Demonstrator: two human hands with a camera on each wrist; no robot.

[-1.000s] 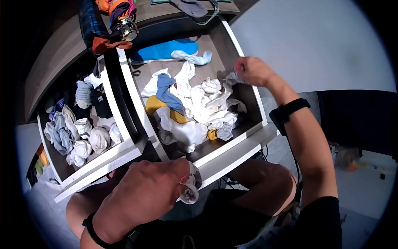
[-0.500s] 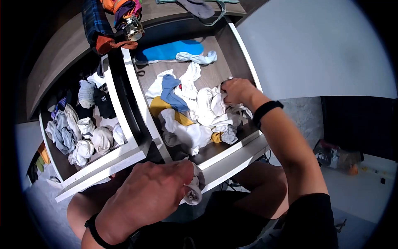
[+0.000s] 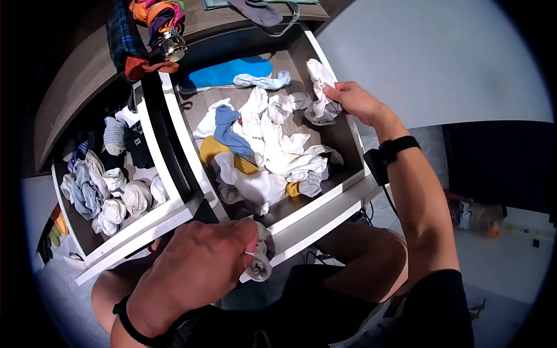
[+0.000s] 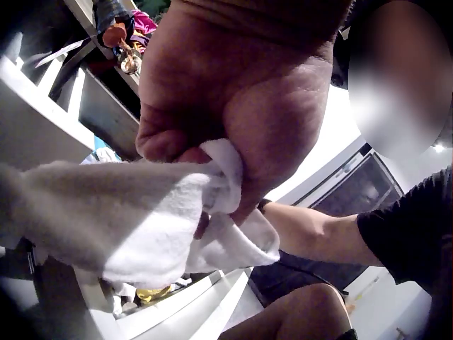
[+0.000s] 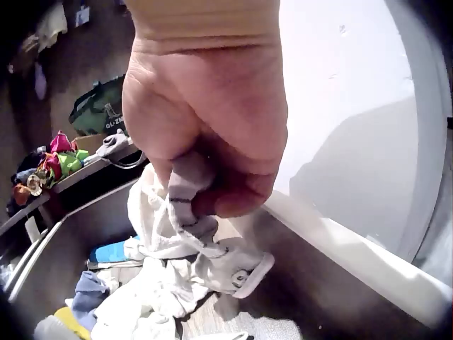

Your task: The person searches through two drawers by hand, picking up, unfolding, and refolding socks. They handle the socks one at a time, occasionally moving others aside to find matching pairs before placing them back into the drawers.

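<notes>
Low in front of the body, my left hand (image 3: 197, 255) grips a white sock (image 4: 120, 219), whose cuff folds over the fingers in the left wrist view. At the right side of the open right drawer (image 3: 316, 235), my right hand (image 3: 358, 101) pinches a bunched white sock with grey parts (image 3: 319, 78). It hangs above the drawer floor near the side wall. Left of it lies a loose heap of white socks (image 3: 278, 153), with a blue sock (image 3: 231, 130) and a mustard sock (image 3: 212, 149) among them. Behind are a bright blue insole-shaped piece (image 3: 226, 72) and a pale blue sock (image 3: 261, 80).
The left drawer (image 3: 142, 229) also stands open, with several rolled socks (image 3: 138, 197) inside. On the dresser top are a plaid folded umbrella (image 3: 123, 37), a shiny trinket (image 3: 173, 46) and a grey cloth item (image 3: 255, 11). A white panel (image 3: 429, 69) borders the right.
My right hand dipped to the heap's right edge, then rose back toward the drawer's right wall with a white and grey sock. The left hand keeps its grip on its sock.
</notes>
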